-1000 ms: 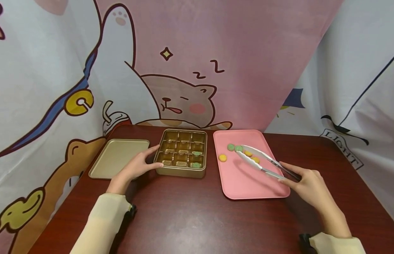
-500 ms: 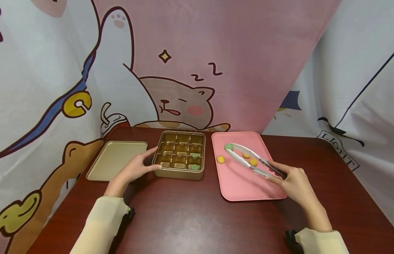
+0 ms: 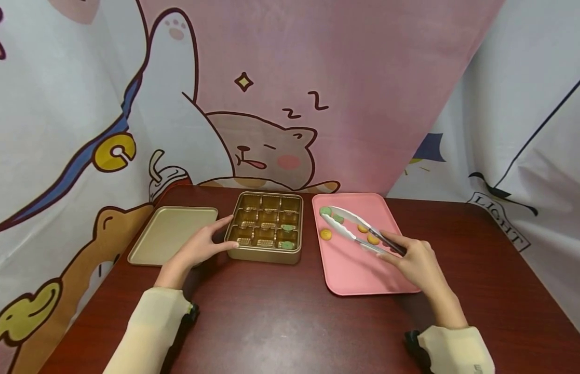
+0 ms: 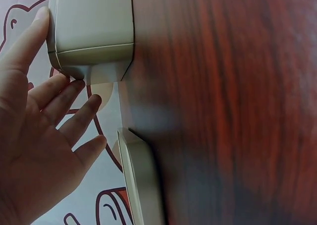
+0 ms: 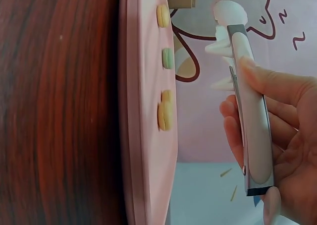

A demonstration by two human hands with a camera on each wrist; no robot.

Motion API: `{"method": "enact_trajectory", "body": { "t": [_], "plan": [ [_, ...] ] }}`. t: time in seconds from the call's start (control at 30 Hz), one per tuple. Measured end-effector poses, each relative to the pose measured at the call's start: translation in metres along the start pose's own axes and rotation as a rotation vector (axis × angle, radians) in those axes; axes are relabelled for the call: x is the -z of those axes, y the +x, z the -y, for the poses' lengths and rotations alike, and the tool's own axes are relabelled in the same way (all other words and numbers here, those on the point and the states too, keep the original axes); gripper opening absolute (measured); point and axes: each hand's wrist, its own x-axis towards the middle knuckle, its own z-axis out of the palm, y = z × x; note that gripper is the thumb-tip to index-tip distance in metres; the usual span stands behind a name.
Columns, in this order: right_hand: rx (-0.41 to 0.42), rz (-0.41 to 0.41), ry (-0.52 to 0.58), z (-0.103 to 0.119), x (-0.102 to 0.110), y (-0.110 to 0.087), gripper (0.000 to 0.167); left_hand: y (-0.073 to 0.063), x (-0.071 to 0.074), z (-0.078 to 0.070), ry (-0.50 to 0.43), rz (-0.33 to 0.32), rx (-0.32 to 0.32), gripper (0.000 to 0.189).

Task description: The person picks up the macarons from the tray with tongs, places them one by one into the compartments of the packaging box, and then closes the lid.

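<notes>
My right hand (image 3: 418, 262) grips a pair of metal tongs (image 3: 355, 238) over the pink tray (image 3: 364, 275). A green macaron (image 3: 325, 211) is pinched at the tong tips, above the tray's far left part. Another green macaron (image 3: 338, 219) lies on the tray, along with several yellow macarons (image 3: 325, 235). My left hand (image 3: 196, 253) rests at the left side of a gold box (image 3: 264, 255), thumb at the front rim and fingers extended along the side. Inside the box's divided insert, two green macarons (image 3: 287, 244) sit in right-column compartments. In the right wrist view the tong tips are overexposed.
A flat gold lid (image 3: 170, 236) lies on the dark wooden table (image 3: 290, 322), left of the box. A printed cloth (image 3: 364, 104) hangs behind and beside the table. The pink tray stands close to the box's right side.
The tongs have closed on the right green macaron and carried it leftward past the other green one. My right hand moved left with them. The left hand and box stay put.
</notes>
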Motion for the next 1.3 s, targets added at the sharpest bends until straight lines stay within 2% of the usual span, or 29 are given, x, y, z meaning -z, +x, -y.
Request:
{"method": "enact_trajectory", "body": {
  "t": [0.37, 0.6, 1.3],
  "plan": [
    [0.030, -0.015, 0.017, 0.006, -0.011, 0.012, 0.052, 0.000, 0.001, -0.001, -0.002, 0.005, 0.006, 0.085],
    [0.022, -0.001, 0.043, 0.013, -0.016, 0.019, 0.051, 0.001, 0.001, -0.002, -0.003, 0.007, 0.010, 0.084],
    [0.072, 0.034, 0.070, 0.035, -0.034, 0.050, 0.049, 0.001, 0.001, -0.002, -0.015, 0.007, 0.005, 0.085]
  ]
}}
